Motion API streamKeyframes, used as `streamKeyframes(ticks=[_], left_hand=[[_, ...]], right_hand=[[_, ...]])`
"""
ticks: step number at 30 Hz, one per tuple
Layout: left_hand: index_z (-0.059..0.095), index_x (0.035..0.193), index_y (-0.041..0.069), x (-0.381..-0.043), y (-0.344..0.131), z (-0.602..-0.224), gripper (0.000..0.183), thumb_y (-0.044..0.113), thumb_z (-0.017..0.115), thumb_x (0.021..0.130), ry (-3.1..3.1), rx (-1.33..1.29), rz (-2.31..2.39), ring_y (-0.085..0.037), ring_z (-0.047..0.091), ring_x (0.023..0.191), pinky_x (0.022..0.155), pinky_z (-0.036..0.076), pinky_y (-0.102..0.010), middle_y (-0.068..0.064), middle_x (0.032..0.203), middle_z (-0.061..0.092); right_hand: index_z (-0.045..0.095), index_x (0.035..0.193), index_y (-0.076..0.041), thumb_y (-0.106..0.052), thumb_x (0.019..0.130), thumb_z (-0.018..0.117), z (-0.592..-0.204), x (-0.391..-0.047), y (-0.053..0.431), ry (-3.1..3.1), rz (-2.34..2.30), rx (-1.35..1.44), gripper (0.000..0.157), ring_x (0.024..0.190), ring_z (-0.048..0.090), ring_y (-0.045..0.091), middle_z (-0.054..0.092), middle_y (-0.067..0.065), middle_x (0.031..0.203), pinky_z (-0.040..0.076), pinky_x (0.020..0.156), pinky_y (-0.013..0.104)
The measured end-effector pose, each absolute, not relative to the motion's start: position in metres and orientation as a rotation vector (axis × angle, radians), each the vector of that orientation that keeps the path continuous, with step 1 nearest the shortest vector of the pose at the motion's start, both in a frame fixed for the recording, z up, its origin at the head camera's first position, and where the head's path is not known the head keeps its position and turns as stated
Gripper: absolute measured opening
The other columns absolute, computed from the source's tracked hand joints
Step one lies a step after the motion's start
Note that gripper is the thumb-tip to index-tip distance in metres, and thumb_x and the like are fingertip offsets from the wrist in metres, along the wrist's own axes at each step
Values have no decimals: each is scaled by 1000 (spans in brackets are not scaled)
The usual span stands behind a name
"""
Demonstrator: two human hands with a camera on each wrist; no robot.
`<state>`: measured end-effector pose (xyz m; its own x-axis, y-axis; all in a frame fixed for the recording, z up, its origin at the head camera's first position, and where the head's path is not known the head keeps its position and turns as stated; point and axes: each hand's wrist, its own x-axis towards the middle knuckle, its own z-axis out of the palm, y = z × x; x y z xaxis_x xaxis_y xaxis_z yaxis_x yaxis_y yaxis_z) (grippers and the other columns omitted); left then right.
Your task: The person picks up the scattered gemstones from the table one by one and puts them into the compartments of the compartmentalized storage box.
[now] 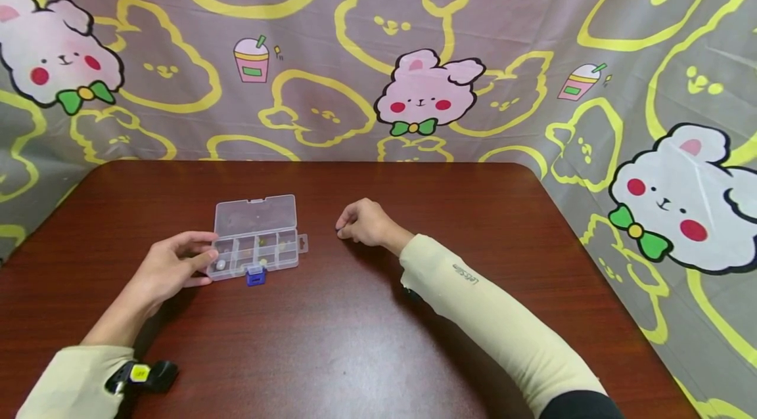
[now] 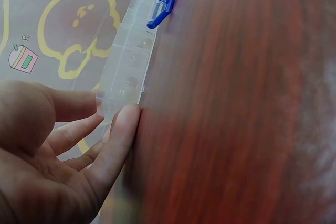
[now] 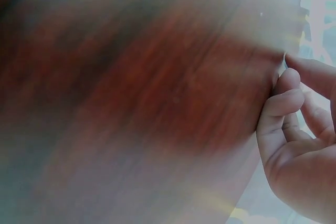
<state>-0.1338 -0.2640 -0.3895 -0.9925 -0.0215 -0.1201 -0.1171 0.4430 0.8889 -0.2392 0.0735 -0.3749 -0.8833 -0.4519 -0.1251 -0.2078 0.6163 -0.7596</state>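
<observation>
A clear plastic compartment box (image 1: 255,217) stands on the table with its lid raised at the back. Small beads, one of them whitish (image 1: 221,264), lie in some compartments. My left hand (image 1: 171,264) grips the box's left end between thumb and fingers; the left wrist view shows the thumb (image 2: 122,129) along its near side. To the right of the box, apart from it, my right hand (image 1: 368,223) pinches a tiny dark piece (image 1: 339,230) low over the table. Its thin edge (image 3: 285,61) shows between the fingertips in the right wrist view; its kind is too small to tell.
A blue clasp-like part (image 1: 256,276) sits at the box's front edge. From the box's right end a clear hanging tab (image 1: 303,243) sticks out. The brown wooden table (image 1: 367,340) meets a patterned curtain (image 1: 331,44) at the back and sides.
</observation>
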Motion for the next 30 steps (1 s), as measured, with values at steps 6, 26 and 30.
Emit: streamKeyframes(ticks=[6, 26, 30], left_hand=[[48, 140, -6, -133, -265, -389, 44, 10, 60, 101, 2600, -119, 1606, -14, 64, 78, 65, 62, -35, -26, 117, 55], [48, 140, -6, -134, -264, -388, 44, 10, 61, 101, 2604, -131, 1595, -16, 64, 78, 66, 62, -35, -26, 118, 55], [48, 140, -6, -134, -264, -388, 45, 10, 62, 101, 2608, -136, 1587, -18, 63, 79, 66, 62, -35, -26, 119, 55]], right_hand=[[74, 89, -4, -4, 87, 78, -371, -236, 75, 2533, -1133, -528, 5, 57, 59, 15, 69, 5, 71, 48, 50, 23], [72, 90, -5, -7, 89, 76, -371, -227, 75, 2459, -1250, -552, 4, 52, 56, 15, 65, 5, 65, 40, 40, 22], [73, 90, -5, -7, 89, 76, -371, -223, 71, 2439, -1291, -554, 4, 52, 56, 17, 65, 7, 65, 40, 39, 22]])
